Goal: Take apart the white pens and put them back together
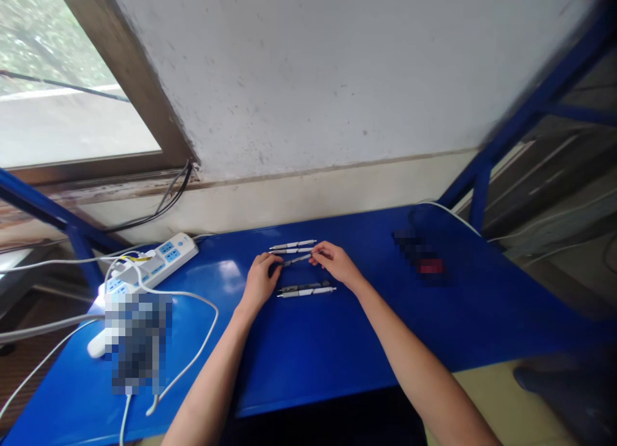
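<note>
A slim grey-and-white pen (297, 260) spans the gap between my two hands, tilted slightly up to the right. My left hand (261, 277) has its thumb and fingers closed at the pen's left end. At the other end, the fingertips of my right hand (333, 261) pinch it. Just beyond lie two light pens, a far one (293, 245) and a nearer one (295, 250) partly beside my right fingertips. Closer to me, a dark pen (303, 287) and a white pen (308, 292) lie side by side on the blue table (308, 349).
On the left stands a white power strip (166, 259) with plugs and a looping white cable (214, 311). A pixelated object (139, 346) lies before it. Another blurred dark-and-red object (424, 256) is at right. The wall (337, 99) borders the table's back.
</note>
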The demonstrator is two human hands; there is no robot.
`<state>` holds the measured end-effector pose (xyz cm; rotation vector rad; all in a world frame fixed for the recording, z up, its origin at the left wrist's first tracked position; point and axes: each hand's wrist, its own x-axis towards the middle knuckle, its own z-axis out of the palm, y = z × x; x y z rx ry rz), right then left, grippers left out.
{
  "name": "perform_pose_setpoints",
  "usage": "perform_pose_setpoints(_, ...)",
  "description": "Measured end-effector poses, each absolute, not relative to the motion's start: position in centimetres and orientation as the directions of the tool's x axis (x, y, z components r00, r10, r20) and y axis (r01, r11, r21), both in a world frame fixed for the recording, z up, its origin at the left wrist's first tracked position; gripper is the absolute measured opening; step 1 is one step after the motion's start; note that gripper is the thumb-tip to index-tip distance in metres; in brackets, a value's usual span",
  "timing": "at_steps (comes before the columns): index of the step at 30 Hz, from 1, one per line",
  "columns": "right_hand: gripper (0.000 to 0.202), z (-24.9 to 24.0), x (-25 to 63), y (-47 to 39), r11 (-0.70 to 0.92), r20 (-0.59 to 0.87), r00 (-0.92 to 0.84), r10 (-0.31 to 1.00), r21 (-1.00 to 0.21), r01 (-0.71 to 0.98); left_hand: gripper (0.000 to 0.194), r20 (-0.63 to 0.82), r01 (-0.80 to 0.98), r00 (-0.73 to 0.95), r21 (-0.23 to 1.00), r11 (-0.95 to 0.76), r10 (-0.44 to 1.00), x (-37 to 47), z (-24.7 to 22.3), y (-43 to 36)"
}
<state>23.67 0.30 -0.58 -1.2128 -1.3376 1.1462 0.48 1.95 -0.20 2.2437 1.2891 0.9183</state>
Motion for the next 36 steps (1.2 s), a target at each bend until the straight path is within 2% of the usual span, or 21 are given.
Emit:
perform_pose_setpoints(5, 0.03, -0.1, 23.4, 0.3, -0.064, -0.062, -0.012, 0.998, -0.983, -0.17, 0.015, 0.319, 0.54, 0.394, 0.678, -0.498, 0.862, 0.9, 0.1, 1.6)
perform_pose_setpoints(8, 0.031, 0.1, 23.4, 0.3, -0.091, -0.096, 0.013, 0.995, -0.968, -0.234, 0.018, 0.296, 0.505, 0.399, 0.719, -0.477, 0.868, 1.1, 0.5, 1.4)
perform_pose_setpoints(15, 0.03, 0.2, 23.4, 0.2, -0.098, -0.109, 0.038, 0.993, -0.969, -0.225, 0.017, 0.314, 0.429, 0.369, 0.777, -0.46, 0.875, 1.5, 1.4, 0.8)
perform_pose_setpoints(22, 0.03, 0.1, 23.5, 0.2, -0.093, -0.106, 0.043, 0.993, -0.968, -0.231, 0.018, 0.334, 0.492, 0.374, 0.719, -0.49, 0.865, 1.3, 1.5, 0.8)
perform_pose_setpoints(27, 0.029, 0.1, 23.3, 0.2, -0.075, -0.092, 0.052, 0.994, -0.961, -0.265, 0.038, 0.291, 0.529, 0.378, 0.711, -0.463, 0.879, 1.4, 1.7, 0.7)
perform_pose_setpoints(30, 0.028, 0.2, 23.2, 0.2, -0.065, -0.086, 0.067, 0.994, -0.96, -0.272, 0.025, 0.28, 0.473, 0.332, 0.776, -0.416, 0.901, 1.5, 1.8, 0.6)
perform_pose_setpoints(36, 0.022, 0.2, 23.4, 0.2, -0.071, -0.092, 0.08, 0.992, -0.969, -0.238, 0.025, 0.255, 0.447, 0.327, 0.807, -0.387, 0.91, 1.5, 1.8, 0.6)
